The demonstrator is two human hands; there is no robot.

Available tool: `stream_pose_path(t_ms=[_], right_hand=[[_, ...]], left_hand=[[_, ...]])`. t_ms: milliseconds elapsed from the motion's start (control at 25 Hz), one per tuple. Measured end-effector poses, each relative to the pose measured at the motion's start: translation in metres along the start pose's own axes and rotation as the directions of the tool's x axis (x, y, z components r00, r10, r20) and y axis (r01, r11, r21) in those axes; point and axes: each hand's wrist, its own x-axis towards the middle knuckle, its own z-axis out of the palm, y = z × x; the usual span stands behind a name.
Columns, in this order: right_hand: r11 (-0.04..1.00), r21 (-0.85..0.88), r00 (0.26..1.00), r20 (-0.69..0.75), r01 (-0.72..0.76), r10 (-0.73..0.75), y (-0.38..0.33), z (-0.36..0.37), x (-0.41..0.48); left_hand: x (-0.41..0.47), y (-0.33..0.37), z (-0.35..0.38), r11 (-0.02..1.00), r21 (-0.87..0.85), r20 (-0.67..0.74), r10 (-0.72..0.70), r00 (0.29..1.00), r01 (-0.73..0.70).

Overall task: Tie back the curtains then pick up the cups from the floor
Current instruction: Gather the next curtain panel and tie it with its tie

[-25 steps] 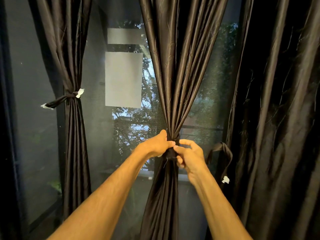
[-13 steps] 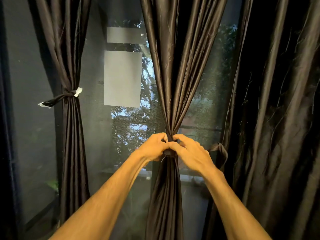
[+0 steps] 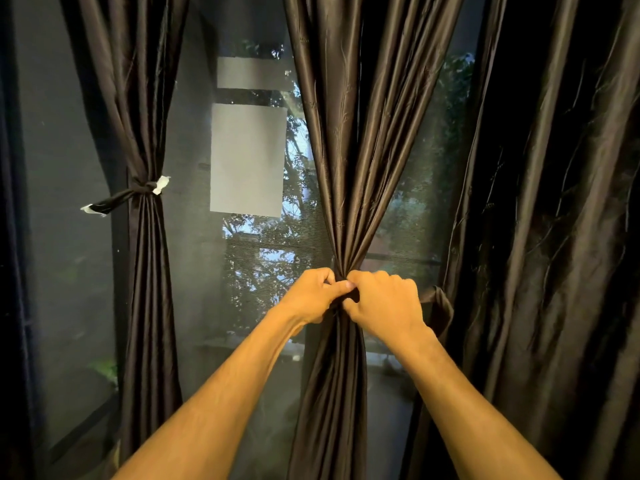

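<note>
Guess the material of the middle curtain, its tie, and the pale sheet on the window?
Middle curtain: thin woven fabric with a satin sheen, likely polyester; its folds catch light. Tie: seemingly the same dark cloth, a loop hanging beside the right hand. Pale sheet: flat and matte, probably paper, though thin card is possible.

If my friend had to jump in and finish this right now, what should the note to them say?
Left hand: closed on the tie band at the gathered waist of the middle curtain.
Right hand: pinching the same spot from the other side; the band's loose end hangs to its right.
Done: the left curtain is tied with a knotted tie-back.
Left to do: finish the middle knot, then tie the right curtain, which hangs loose. After that, pick up the cups from the floor; neither cups nor floor are in view.
</note>
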Motion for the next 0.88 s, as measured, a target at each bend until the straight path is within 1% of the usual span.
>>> stream_pose_path(t_ms=[120, 160, 240, 360, 480, 560, 600, 640, 680, 720, 800, 840, 880], right_hand=[[0.991, -0.131, 0.996, -0.073, 0.043, -0.052, -0.004, 0.014, -0.002], [0.978, -0.204, 0.991, -0.117, 0.040, -0.065, -0.005, 0.020, -0.003], [0.961, -0.275, 0.987, -0.147, 0.019, -0.061, -0.006, 0.029, -0.003], [0.953, -0.298, 0.983, -0.154, 0.050, -0.100, -0.003, 0.039, 0.002], [0.949, -0.301, 0.983, -0.125, 0.095, -0.138, -0.002, 0.033, 0.007], [0.959, -0.255, 0.990, -0.044, 0.119, -0.134, -0.002, 0.022, 0.007], [0.971, -0.199, 0.991, 0.009, 0.130, -0.130, 0.000, 0.020, 0.007], [0.982, -0.138, 0.992, 0.022, 0.129, -0.127, 0.003, 0.019, 0.006], [0.985, -0.118, 0.992, 0.030, 0.123, -0.120, 0.005, 0.018, 0.005], [0.984, -0.125, 0.992, 0.003, 0.128, -0.128, 0.005, 0.019, 0.002], [0.970, -0.224, 0.990, -0.084, 0.093, -0.115, 0.005, 0.023, -0.005], [0.961, -0.267, 0.993, -0.073, 0.075, -0.097, 0.004, 0.026, -0.008], [0.956, -0.288, 0.992, -0.099, 0.048, -0.079, 0.003, 0.030, -0.008]], left_hand=[[-0.002, -0.006, 0.003, 0.996, -0.040, -0.025, -0.079, 0.997, 0.078], [-0.002, -0.006, 0.003, 0.992, -0.067, -0.015, -0.110, 0.994, 0.108], [-0.001, -0.007, 0.004, 0.985, -0.082, 0.002, -0.153, 0.988, 0.153], [-0.001, -0.006, 0.000, 0.982, -0.050, -0.011, -0.185, 0.983, 0.184], [0.002, -0.007, -0.008, 0.971, -0.101, 0.014, -0.218, 0.976, 0.218], [0.003, -0.008, -0.010, 0.962, -0.146, 0.029, -0.230, 0.973, 0.232], [0.003, -0.009, -0.009, 0.956, -0.182, 0.028, -0.231, 0.973, 0.232], [0.003, -0.011, -0.008, 0.946, -0.231, 0.029, -0.228, 0.973, 0.228], [0.002, -0.013, -0.006, 0.931, -0.288, 0.035, -0.224, 0.974, 0.224], [0.001, -0.015, -0.004, 0.911, -0.348, 0.044, -0.220, 0.975, 0.221], [-0.001, -0.016, 0.001, 0.870, -0.443, 0.057, -0.212, 0.976, 0.215], [-0.002, -0.016, 0.004, 0.854, -0.478, 0.053, -0.206, 0.977, 0.206], [-0.003, -0.017, 0.007, 0.841, -0.507, 0.043, -0.197, 0.980, 0.191]])
